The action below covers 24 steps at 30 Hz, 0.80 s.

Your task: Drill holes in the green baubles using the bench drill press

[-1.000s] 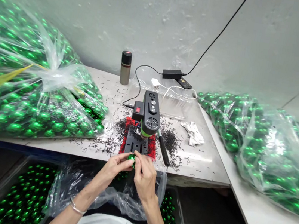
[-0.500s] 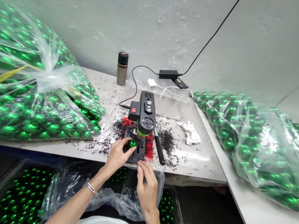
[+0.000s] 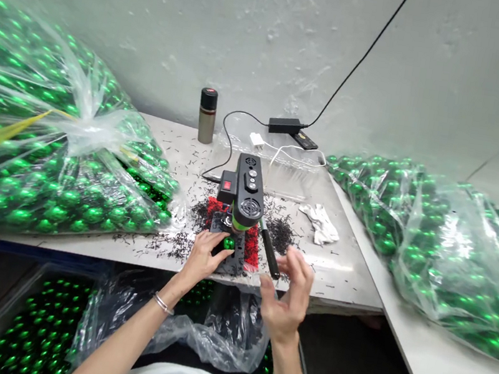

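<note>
Pinching a green ball (image 3: 228,243) between its fingertips, the left hand (image 3: 204,255) held it on the black base plate (image 3: 232,259) under the small drill press (image 3: 247,194). The right hand (image 3: 288,294) hovered spread and empty just beside the press's lever handle (image 3: 270,252), well clear of the ball, above the table (image 3: 340,271) edge.
</note>
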Available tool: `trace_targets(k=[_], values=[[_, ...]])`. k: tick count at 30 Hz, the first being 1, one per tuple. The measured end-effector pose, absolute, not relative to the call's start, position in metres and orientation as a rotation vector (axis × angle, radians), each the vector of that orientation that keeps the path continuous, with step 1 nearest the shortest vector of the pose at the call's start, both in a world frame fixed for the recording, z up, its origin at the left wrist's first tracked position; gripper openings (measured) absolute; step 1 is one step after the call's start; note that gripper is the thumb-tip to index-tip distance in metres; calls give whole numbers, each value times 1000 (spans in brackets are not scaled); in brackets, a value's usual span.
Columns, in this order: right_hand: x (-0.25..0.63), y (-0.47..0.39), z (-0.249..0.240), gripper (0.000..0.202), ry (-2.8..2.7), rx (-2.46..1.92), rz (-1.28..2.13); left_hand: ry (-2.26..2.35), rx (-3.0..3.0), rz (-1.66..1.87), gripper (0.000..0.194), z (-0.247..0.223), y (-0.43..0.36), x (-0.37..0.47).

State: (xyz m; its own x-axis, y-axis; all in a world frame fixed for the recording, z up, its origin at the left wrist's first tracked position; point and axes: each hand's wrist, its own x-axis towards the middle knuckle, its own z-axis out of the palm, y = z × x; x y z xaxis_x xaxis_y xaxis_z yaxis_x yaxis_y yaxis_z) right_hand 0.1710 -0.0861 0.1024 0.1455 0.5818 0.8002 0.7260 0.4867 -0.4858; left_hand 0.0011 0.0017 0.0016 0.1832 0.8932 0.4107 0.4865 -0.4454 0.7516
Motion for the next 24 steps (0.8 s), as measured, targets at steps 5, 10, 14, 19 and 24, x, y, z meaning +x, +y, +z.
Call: trace_targets(k=[5, 10, 14, 19, 24], values=[[164, -52, 140, 28, -1738, -942, -202, 1290, 1992, 1187, 30, 6, -1, 2], [150, -40, 110, 26, -1660, -949, -82, 1304, 1984, 1187, 28, 7, -2, 3], [149, -41, 68, 33, -1628, -1012, -99, 1305, 1987, 1175, 28, 7, -3, 3], [149, -40, 40, 38, -1546, -1123, -133, 1300, 1976, 1171, 29, 5, -4, 3], [148, -37, 26, 36, -1494, -1092, -147, 1300, 1981, 1167, 29, 4, -4, 5]])
